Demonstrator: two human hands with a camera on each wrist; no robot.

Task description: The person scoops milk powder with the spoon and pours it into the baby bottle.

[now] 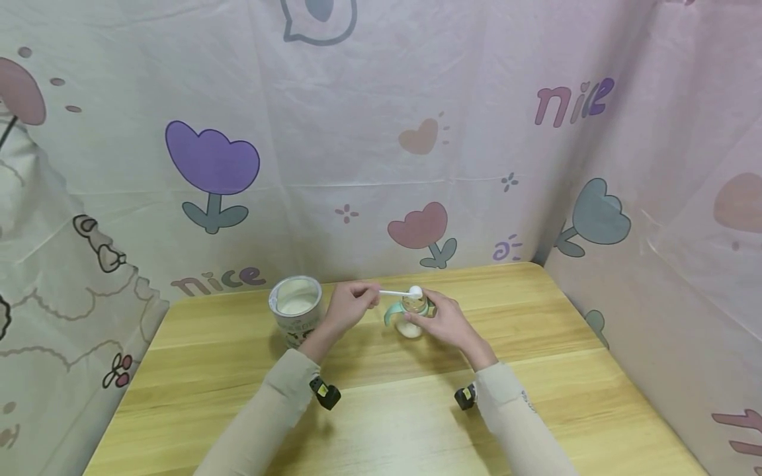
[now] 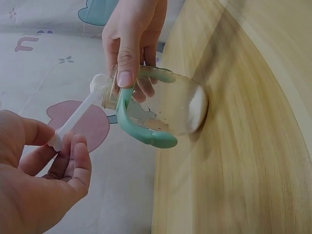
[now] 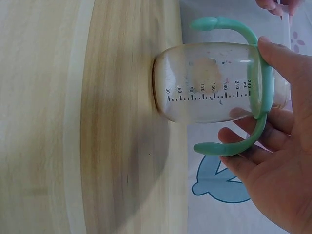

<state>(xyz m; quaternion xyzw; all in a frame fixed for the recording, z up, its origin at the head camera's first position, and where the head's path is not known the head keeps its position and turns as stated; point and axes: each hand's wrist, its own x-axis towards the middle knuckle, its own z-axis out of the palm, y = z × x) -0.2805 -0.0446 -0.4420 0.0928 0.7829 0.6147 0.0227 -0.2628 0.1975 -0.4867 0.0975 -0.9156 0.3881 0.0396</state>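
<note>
My left hand pinches the handle end of a white plastic scoop. The scoop's bowl lies right at the mouth of a clear baby bottle that has a green two-handled ring. With thumb and fingers around its neck, my right hand holds this bottle upright on the table. White powder shows at the bottle's bottom in the left wrist view. Measuring marks run up the bottle's side in the right wrist view. Left of my left hand stands an open powder can, partly covered by that forearm.
The wooden table reaches back to a patterned cloth hung behind it. Another stretch of cloth hangs along the right side. Both wrists carry a small black camera.
</note>
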